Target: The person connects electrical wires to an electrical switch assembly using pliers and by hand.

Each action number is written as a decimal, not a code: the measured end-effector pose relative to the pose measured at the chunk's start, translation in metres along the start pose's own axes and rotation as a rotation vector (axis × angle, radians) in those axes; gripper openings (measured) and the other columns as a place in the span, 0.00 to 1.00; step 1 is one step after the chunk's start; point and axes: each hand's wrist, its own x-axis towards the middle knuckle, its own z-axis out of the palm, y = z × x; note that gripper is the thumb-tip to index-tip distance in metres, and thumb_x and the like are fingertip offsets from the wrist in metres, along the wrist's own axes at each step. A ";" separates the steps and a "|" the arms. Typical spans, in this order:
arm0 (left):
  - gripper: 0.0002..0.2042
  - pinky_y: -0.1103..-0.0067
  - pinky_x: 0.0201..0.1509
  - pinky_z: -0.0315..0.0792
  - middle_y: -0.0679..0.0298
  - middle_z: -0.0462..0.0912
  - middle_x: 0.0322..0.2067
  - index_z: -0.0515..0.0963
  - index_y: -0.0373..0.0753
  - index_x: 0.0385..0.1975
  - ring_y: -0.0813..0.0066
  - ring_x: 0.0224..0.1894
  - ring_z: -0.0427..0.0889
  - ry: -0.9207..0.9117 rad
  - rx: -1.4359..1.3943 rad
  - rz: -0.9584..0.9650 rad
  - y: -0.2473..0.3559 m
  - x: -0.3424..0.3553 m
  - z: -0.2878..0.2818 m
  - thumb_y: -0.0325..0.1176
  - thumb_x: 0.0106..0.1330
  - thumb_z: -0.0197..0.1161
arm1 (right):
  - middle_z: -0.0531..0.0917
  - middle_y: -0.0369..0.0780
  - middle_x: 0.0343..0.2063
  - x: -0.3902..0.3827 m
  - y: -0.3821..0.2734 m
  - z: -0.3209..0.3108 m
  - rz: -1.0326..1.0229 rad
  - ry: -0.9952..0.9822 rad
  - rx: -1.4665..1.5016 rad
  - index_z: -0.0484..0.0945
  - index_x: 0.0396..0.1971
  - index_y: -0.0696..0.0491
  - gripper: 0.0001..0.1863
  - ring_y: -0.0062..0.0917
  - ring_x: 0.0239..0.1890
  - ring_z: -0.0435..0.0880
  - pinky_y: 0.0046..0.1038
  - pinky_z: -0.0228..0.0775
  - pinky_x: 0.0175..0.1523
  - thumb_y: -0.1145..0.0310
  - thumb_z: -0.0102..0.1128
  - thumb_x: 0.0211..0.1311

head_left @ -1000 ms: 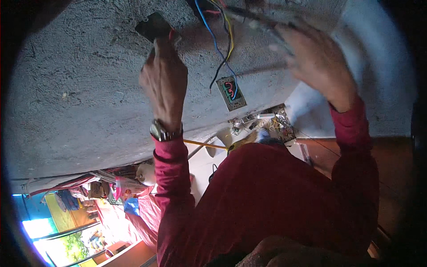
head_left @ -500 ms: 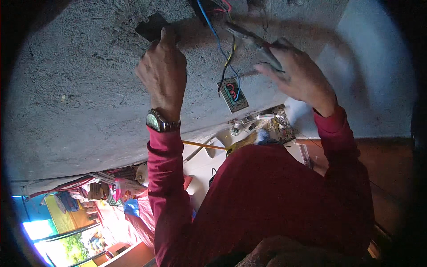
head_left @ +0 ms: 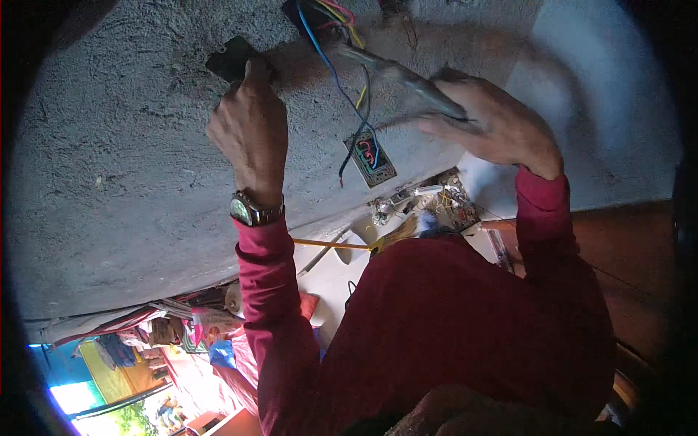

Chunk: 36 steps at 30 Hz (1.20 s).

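Observation:
My left hand (head_left: 249, 134) pinches a dark, flat, rectangular plate (head_left: 234, 59) against the rough grey wall. In my right hand (head_left: 494, 120) is a long grey tool that looks like pliers (head_left: 422, 89), blurred by motion. Its tip is next to the wires below a dark opening (head_left: 302, 18) in the wall. Blue (head_left: 324, 58), yellow, red and dark wires come out of that opening. Further down, a rectangular electrical fitting (head_left: 371, 160) shows red and green loops on its face. A dark wire (head_left: 344, 168) hangs with its end beside the fitting.
Below the wall, a cluttered spot (head_left: 458, 200) holds loose wires and small parts. A broom (head_left: 396, 236) with a yellow handle lies near a pale surface (head_left: 331, 280). Pink cloth and household items (head_left: 218, 327) are at lower left, near a bright window (head_left: 76, 396).
The whole view has shifted slightly. My right hand and the tool have turned a little, the tip staying near the wires. The dark wire's end now hangs lower beside the fitting.

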 end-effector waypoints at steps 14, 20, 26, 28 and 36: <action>0.08 0.64 0.27 0.79 0.59 0.89 0.28 0.84 0.52 0.36 0.54 0.29 0.90 -0.017 0.034 0.004 0.002 0.003 -0.003 0.28 0.66 0.60 | 0.78 0.36 0.23 0.005 0.013 0.050 0.279 -0.082 0.577 0.82 0.44 0.58 0.18 0.21 0.27 0.78 0.32 0.71 0.35 0.56 0.66 0.72; 0.08 0.63 0.26 0.79 0.58 0.89 0.27 0.84 0.52 0.37 0.55 0.29 0.90 0.026 -0.009 -0.001 0.008 0.002 -0.002 0.28 0.67 0.60 | 0.76 0.44 0.23 0.025 -0.010 0.042 0.091 0.202 0.079 0.79 0.38 0.60 0.14 0.34 0.26 0.77 0.39 0.70 0.36 0.62 0.66 0.70; 0.08 0.63 0.25 0.78 0.59 0.88 0.25 0.84 0.53 0.38 0.55 0.28 0.90 0.034 -0.024 0.002 0.003 0.001 0.000 0.28 0.66 0.60 | 0.79 0.52 0.21 0.048 -0.033 0.022 0.142 0.118 -0.053 0.79 0.34 0.61 0.19 0.44 0.25 0.81 0.45 0.75 0.37 0.57 0.65 0.69; 0.08 0.63 0.25 0.78 0.59 0.88 0.25 0.84 0.53 0.38 0.55 0.28 0.90 0.034 -0.042 0.008 0.002 0.001 0.002 0.29 0.67 0.60 | 0.76 0.50 0.19 0.050 -0.034 0.018 0.151 0.058 -0.083 0.79 0.38 0.59 0.19 0.38 0.21 0.76 0.42 0.71 0.34 0.55 0.64 0.73; 0.08 0.65 0.25 0.78 0.59 0.89 0.26 0.84 0.53 0.38 0.56 0.27 0.90 0.056 -0.033 0.014 0.001 0.002 0.001 0.30 0.67 0.61 | 0.77 0.42 0.19 0.056 -0.018 0.013 -0.064 0.280 0.083 0.84 0.41 0.58 0.27 0.30 0.23 0.76 0.39 0.70 0.36 0.44 0.61 0.74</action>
